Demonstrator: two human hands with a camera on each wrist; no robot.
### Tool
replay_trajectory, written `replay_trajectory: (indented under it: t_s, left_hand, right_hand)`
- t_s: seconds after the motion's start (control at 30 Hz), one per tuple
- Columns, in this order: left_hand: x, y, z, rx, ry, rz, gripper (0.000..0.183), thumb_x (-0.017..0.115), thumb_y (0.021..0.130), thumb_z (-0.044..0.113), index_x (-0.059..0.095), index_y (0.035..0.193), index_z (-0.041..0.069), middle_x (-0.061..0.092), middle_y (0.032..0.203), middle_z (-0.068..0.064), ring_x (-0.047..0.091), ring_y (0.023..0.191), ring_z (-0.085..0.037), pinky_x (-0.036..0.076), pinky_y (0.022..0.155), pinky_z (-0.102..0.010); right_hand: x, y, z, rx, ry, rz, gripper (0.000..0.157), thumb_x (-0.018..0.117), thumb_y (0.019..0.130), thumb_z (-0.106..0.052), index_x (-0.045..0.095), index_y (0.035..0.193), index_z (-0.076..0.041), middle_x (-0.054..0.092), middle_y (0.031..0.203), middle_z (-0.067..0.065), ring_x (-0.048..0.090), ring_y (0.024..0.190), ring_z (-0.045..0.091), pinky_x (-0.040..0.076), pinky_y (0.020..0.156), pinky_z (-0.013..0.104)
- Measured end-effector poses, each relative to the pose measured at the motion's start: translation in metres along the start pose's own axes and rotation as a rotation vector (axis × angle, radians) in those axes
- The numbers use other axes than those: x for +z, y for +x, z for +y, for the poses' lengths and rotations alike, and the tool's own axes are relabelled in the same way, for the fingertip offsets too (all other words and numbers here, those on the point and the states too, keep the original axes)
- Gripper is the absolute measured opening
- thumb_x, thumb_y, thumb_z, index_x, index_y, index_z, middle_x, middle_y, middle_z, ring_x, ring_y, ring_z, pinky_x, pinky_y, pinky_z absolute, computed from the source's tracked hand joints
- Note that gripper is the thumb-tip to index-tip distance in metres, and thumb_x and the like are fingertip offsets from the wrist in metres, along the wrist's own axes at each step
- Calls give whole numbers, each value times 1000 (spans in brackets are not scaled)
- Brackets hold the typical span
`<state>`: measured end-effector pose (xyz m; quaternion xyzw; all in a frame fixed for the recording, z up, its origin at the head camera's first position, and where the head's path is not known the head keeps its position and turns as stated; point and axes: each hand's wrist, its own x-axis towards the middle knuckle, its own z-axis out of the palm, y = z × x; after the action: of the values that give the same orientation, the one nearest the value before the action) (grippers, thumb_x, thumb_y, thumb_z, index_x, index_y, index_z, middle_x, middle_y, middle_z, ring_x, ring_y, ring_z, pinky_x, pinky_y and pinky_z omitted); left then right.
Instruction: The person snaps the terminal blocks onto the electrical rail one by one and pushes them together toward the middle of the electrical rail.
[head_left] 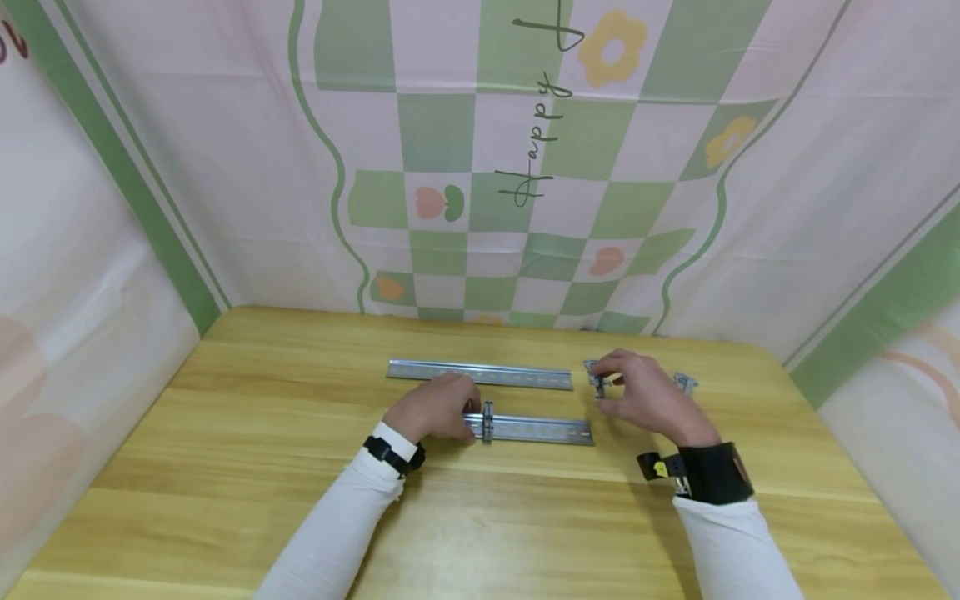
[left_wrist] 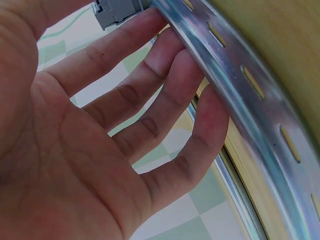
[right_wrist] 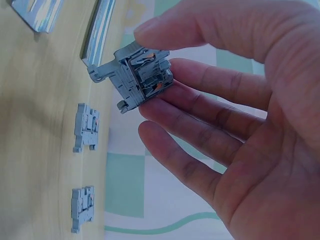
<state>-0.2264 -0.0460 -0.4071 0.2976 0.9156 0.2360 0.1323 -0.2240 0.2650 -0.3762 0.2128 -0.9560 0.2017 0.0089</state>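
My left hand [head_left: 438, 408] grips the near slotted metal DIN rail [head_left: 536, 429] toward its left end, its fingertips against the long edge in the left wrist view. A grey DIN-rail terminal block [head_left: 488, 422] stands across that rail just right of the hand; part of a grey block [left_wrist: 120, 11] also shows by the index finger in the left wrist view. My right hand [head_left: 648, 398] pinches another grey terminal block [right_wrist: 142, 75] between thumb and fingers, off the rail's right end. The rail's left part is hidden behind my left hand.
A second DIN rail [head_left: 480, 374] lies farther back on the wooden table [head_left: 525, 525], roughly parallel to the first. Two loose terminal blocks, one upper [right_wrist: 87, 127] and one lower [right_wrist: 82, 208], lie on the tabletop in the right wrist view. A patterned cloth [head_left: 502, 133] hangs behind the table.
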Motion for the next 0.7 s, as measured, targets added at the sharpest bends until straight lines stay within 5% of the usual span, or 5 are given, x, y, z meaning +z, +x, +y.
replay_trajectory:
  t_s: [0.7]
  left_hand:
    - [-1, 0, 0, -16, -9, -9, 16, 77, 65, 17, 65, 76, 17, 58, 71, 6, 49, 59, -12, 43, 50, -27]
  right_hand:
    - [16, 7, -15, -53, -33, 10, 41, 72, 73, -19, 62, 112, -11, 55, 112, 0, 57, 95, 26, 46, 76, 37]
